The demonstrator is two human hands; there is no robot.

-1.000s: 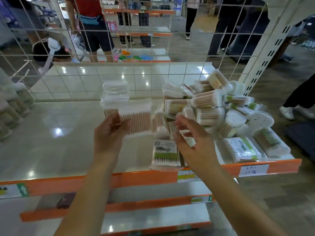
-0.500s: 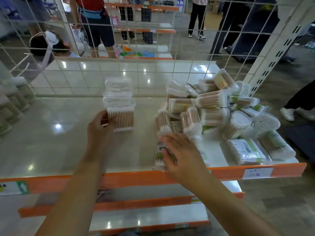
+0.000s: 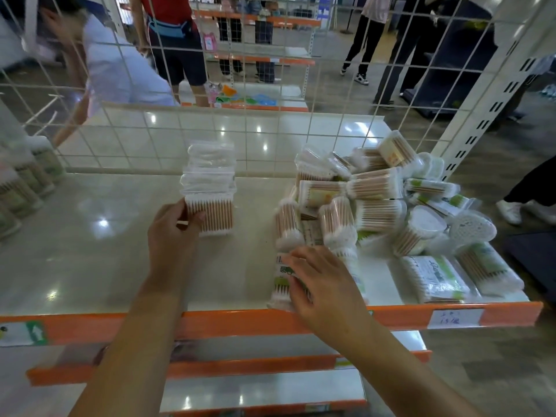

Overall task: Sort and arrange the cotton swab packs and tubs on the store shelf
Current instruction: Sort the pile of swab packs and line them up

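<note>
A handwritten price tag (image 3: 455,318) is sitting on the orange shelf edge (image 3: 240,322) at 4 o'clock, its writing too blurred to read; the green labels on the packs are likewise unreadable. The glossy pale shelf (image 3: 90,251) is reflecting ceiling lights, and a white wire grid (image 3: 270,130) is standing behind it, with people walking beyond. The left hand (image 3: 173,233) is gripping the front pack of a neat row of swab packs (image 3: 210,188) at 11 o'clock. The right hand (image 3: 325,284) is lying, fingers curled, over a green-labelled pack (image 3: 281,281) at the shelf's front edge, just below a jumbled heap of packs and tubs (image 3: 385,203) at 2 o'clock.
</note>
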